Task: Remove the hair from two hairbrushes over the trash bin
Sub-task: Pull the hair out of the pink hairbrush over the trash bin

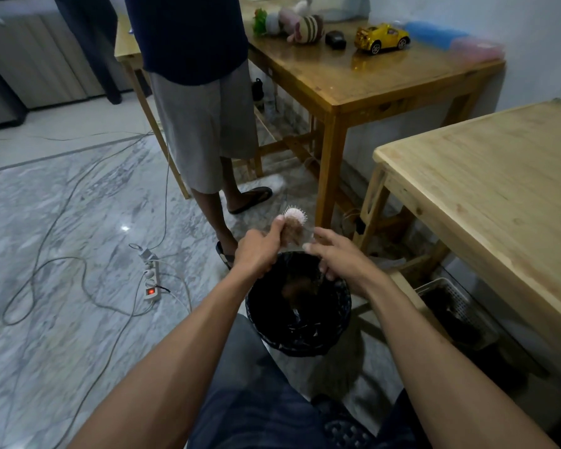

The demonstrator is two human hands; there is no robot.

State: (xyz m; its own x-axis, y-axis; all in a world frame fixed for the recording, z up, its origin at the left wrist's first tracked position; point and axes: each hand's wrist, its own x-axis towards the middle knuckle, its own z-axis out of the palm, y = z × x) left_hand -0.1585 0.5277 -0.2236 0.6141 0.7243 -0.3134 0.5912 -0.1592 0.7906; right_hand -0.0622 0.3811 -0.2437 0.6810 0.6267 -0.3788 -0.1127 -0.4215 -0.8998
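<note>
While the left hand is gripping the light, stiff hairbrush above the trash bin, the right hand, fingers loosely spread and holding nothing visible, is hovering beside the soft hair clump, likely best pinched at its edge.

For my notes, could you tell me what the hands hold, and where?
Left hand grips the brush below its bristled head; right hand looks empty.

No readable text or labels

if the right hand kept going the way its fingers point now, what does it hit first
Most likely the hair clump on the hairbrush that the left hand holds above the trash bin. The right hand has its fingers aimed up and left towards it. Depth is hard to judge from one view.
</note>
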